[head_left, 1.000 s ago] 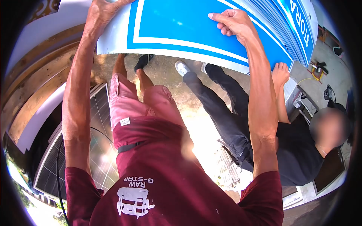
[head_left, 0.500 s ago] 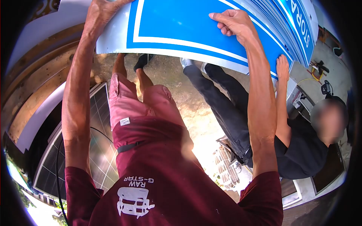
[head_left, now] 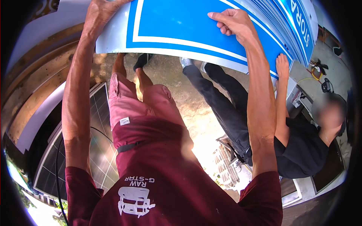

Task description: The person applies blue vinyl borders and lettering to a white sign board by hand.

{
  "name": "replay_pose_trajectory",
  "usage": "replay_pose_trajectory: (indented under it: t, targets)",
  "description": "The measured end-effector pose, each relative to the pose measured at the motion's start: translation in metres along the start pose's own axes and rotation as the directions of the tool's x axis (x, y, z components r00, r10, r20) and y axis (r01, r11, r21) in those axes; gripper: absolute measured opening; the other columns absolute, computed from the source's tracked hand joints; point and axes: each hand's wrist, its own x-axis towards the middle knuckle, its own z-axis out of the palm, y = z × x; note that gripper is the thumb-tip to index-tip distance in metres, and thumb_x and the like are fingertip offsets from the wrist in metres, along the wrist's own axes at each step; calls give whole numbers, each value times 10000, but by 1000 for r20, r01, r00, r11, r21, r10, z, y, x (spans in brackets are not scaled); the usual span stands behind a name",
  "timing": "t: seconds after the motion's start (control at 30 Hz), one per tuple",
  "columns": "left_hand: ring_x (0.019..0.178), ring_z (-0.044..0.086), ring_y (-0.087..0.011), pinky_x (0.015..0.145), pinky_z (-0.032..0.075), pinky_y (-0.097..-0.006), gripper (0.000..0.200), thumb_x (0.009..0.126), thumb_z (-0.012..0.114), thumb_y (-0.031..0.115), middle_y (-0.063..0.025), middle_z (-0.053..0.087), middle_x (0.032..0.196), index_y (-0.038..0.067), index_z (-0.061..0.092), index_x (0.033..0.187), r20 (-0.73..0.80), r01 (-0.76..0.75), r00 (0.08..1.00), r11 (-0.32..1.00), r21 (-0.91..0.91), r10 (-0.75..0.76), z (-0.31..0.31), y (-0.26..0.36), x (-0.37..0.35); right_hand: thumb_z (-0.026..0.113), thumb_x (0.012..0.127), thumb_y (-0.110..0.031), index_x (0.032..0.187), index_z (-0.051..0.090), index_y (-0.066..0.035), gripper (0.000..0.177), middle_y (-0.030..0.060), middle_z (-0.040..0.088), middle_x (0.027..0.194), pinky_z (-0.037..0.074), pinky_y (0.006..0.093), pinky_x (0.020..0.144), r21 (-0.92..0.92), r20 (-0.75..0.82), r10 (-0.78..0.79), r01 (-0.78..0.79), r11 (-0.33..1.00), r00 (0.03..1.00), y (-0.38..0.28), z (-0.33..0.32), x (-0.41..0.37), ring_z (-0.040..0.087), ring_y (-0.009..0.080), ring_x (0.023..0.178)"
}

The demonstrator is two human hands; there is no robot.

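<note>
A large blue-and-white sign sheet (head_left: 181,28) bends across the top of the head view, with a white border line. My left hand (head_left: 102,14) grips its left end, its fingertips partly cut off by the frame. Over the blue face is my right hand (head_left: 234,25), fingers curled and thumb pressed against the index finger. Whether anything thin is pinched there I cannot make out. At the right end, another person's hand (head_left: 282,67) rests on the sheet's edge. Further blue sheets (head_left: 298,30) fan out at the upper right, one lettered "STORA".
A person in dark clothes (head_left: 301,150) stands close on my right. A solar panel (head_left: 100,109) leans at my left, with a black cable (head_left: 57,162) near it. Wooden boards (head_left: 41,83) lie at the left. Tools and a yellow cord (head_left: 317,73) are at the right.
My hands and the sign sheet have barely moved. The other person's head and arm have shifted slightly.
</note>
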Motion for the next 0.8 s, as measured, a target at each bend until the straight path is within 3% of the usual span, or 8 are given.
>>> replay_pose_trajectory:
  t: [0.3, 0.5, 0.7, 0.8]
  targets:
    - [951, 694, -303, 835, 574, -373, 1086, 626, 902, 546, -265, 669, 1134, -119, 467, 1367, -26, -15, 1000, 1000, 22, 16, 0, -5, 1, 844, 810, -276, 828, 710, -24, 286, 67, 670, 662, 445, 176, 494, 88, 55, -19, 14, 996, 998, 4, -3, 2, 617, 95, 555]
    - [948, 694, -295, 824, 576, -372, 1070, 636, 899, 533, -260, 667, 1143, -105, 465, 1378, -18, -2, 1000, 1000, 4, 3, 2, -3, 0, 826, 826, -298, 855, 723, -23, 295, 66, 671, 658, 446, 179, 492, 8, 8, 14, -14, 1000, 1000, 3, -1, 1, 623, 98, 559]
    - [942, 694, -294, 813, 581, -375, 1052, 651, 898, 504, -254, 667, 1148, -82, 454, 1403, -16, -26, 1000, 1000, -3, 26, 1, 1, -2, 797, 849, -242, 889, 724, -2, 254, 96, 688, 719, 499, 212, 552, 115, 43, 1, -6, 993, 999, 5, -1, -4, 649, 119, 599]
    - [948, 693, -294, 811, 582, -377, 1043, 664, 896, 489, -255, 666, 1154, -74, 442, 1416, -23, -26, 999, 1000, -2, 26, 1, 4, -1, 738, 893, -204, 1035, 727, -6, 243, 103, 744, 851, 563, 265, 608, 211, -87, -152, 168, 963, 984, 11, 9, -23, 695, 157, 657]
